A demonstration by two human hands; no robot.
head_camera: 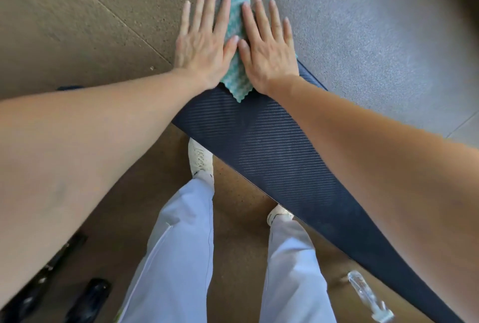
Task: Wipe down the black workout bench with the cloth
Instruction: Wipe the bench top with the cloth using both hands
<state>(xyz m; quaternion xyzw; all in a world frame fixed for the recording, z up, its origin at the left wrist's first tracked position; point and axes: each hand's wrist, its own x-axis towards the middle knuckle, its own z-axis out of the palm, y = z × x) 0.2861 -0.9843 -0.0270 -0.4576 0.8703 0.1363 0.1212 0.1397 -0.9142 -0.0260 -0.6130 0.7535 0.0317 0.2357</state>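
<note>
Cloth (234,37) lies pinned under my left hand (201,45) and right hand (268,49), fingers spread flat, gripping nothing, at the bench (272,151) pad's far end, probably its edge; next I drag it nearward.

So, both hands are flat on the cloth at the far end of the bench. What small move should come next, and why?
Probably draw the cloth back along the bench toward the body: the left hand and right hand press it at the far end, and the long pad lies nearer.
</note>
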